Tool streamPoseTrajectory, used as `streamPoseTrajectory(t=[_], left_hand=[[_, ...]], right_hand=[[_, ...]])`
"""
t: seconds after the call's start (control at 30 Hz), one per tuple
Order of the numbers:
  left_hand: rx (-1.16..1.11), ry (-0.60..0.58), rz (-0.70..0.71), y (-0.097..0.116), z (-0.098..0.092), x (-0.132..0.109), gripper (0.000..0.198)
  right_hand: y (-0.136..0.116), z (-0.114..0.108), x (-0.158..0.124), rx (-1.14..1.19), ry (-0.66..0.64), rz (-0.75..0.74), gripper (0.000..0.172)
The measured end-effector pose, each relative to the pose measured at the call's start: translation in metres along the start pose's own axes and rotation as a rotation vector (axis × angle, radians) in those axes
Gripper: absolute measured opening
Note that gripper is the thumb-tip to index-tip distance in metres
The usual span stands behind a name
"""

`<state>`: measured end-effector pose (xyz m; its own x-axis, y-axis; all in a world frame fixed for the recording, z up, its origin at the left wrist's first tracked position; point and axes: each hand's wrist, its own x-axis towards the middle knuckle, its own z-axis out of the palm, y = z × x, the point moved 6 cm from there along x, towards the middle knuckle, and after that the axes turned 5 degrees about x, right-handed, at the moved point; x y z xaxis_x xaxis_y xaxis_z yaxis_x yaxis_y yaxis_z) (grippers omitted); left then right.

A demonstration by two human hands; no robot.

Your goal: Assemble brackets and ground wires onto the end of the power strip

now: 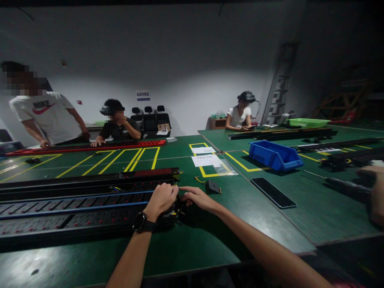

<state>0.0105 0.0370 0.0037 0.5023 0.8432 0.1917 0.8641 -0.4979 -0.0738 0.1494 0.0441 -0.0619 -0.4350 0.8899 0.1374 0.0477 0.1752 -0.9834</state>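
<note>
Long black strips [99, 217] with red dots and blue edges lie side by side on the green table. My left hand [163, 200], with a black watch on its wrist, rests over their right end, fingers pressed together around something too small to make out. Its fingertips meet those of my right hand [196, 198], whose index finger points left and whose other fingers are curled. What the right hand holds, if anything, is hidden. Small yellow wires show by the strip ends. A black block [213, 187] sits just right of the hands.
A phone [273, 193] and a blue bin [274, 155] stand to the right. Papers [205, 161] lie ahead. At the right edge a person's hand [376, 192] is beside a dark screwdriver-like tool [345, 185]. Three people are across the table, near a red rail [90, 149].
</note>
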Motion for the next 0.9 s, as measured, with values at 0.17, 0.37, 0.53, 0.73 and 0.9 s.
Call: streamPoseTrajectory(t=[0.17, 0.37, 0.53, 0.73, 0.9], left_hand=[[-0.059, 0.008, -0.041, -0.003, 0.0, 0.0, 0.057], [-0.081, 0.027, -0.066, -0.004, -0.002, -0.001, 0.059], [-0.19, 0.004, -0.18, -0.012, -0.005, -0.001, 0.074], [-0.251, 0.051, -0.318, -0.021, -0.011, -0.004, 0.075], [-0.216, 0.052, -0.34, -0.021, -0.013, -0.005, 0.075]], right_hand=[[-0.009, 0.006, -0.005, 0.06, -0.051, 0.045, 0.057], [-0.01, 0.007, -0.006, 0.067, -0.045, 0.061, 0.058], [-0.01, -0.005, -0.004, -0.067, 0.039, -0.008, 0.055], [-0.034, -0.085, -0.02, -0.519, 0.639, -0.138, 0.031], [-0.04, -0.13, -0.036, -0.899, 0.754, 0.105, 0.033]])
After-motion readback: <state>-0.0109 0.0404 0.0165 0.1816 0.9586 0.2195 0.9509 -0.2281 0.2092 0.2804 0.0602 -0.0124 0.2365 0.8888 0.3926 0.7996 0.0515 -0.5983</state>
